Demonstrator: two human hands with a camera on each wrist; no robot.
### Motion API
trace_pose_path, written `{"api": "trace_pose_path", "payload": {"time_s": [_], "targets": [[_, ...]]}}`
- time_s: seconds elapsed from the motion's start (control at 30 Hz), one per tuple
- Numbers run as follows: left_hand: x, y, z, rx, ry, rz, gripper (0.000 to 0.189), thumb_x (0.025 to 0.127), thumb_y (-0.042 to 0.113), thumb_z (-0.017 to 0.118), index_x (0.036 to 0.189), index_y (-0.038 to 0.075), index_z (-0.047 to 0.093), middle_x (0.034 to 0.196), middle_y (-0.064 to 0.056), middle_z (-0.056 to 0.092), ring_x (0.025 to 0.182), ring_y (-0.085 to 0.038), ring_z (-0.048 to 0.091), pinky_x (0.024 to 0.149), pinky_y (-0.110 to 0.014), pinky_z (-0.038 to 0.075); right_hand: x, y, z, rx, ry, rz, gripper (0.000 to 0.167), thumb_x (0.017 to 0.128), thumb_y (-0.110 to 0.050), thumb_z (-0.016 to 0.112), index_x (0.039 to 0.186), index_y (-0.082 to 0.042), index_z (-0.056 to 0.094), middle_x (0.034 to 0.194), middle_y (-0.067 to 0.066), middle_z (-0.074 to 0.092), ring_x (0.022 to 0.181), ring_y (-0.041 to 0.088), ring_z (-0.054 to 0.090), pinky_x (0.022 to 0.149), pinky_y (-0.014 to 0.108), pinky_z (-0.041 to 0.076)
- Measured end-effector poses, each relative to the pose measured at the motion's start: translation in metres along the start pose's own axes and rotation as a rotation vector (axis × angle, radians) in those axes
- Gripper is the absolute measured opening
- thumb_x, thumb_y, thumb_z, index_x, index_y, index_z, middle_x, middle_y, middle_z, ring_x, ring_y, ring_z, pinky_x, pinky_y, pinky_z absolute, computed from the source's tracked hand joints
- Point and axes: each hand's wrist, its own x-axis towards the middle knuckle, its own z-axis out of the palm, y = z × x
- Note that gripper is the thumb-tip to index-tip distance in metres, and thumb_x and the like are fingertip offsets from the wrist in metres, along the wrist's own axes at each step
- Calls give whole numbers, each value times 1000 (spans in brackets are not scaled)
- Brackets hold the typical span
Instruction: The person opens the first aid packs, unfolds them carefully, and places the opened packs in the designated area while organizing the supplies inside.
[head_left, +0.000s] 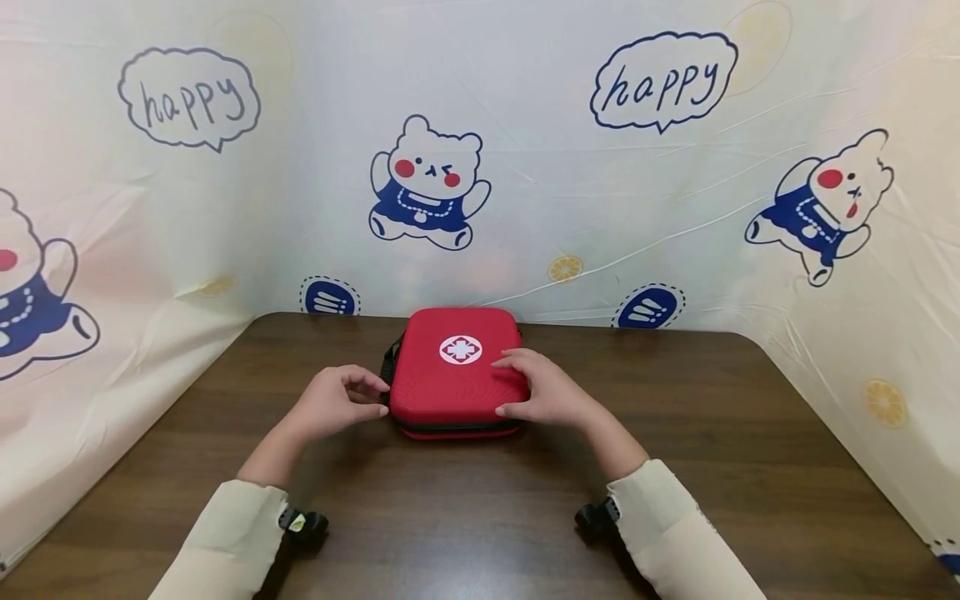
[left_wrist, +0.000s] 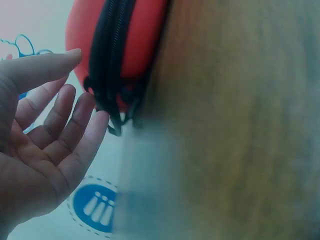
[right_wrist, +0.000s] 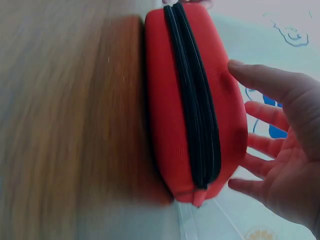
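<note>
A red first-aid case [head_left: 450,387] with a white cross emblem [head_left: 461,350] lies flat on the table, its lid closed. A black double zipper [right_wrist: 195,100] runs around its side, and a black strap [head_left: 390,358] shows at its left edge. My left hand [head_left: 337,402] is beside the left front corner, fingers loosely bent and thumb tip near the case. In the left wrist view its fingertips [left_wrist: 97,120] are close to the zipper end. My right hand [head_left: 546,390] is at the right side, thumb and fingers spread along the lid's edge, not curled round it.
The brown wooden table [head_left: 465,517] extends around the case. Behind and at both sides hangs a pale printed curtain [head_left: 525,208] with bears and "happy" bubbles. Each forearm has a light sleeve [head_left: 232,533] and a black wrist camera [head_left: 596,521].
</note>
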Motion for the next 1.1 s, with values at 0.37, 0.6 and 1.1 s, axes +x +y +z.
{"api": "trace_pose_path", "payload": {"time_s": [0.37,0.6,1.1], "targets": [[2,-25,7,-369,-229,-240,54,81,7,79,126,-11,54,113,-22,62,92,-22,66,79,-38,58,24,-26,28,-184,-74,127,95,63,-42,89,146,-25,45,155,12,28,142,32,24,103,68,30],[3,-29,23,-621,-233,-184,97,80,-2,77,156,7,17,150,-29,30,123,-34,51,89,-40,54,29,-31,40,-265,-109,198,102,63,-50,87,150,-37,36,157,9,26,144,36,16,98,69,34],[4,-28,38,-657,-131,-171,90,80,1,78,154,17,29,147,-21,37,116,-33,51,88,-37,55,28,-22,40,-197,2,182,78,69,-44,85,140,-29,55,148,10,44,140,35,26,95,54,47]]}}
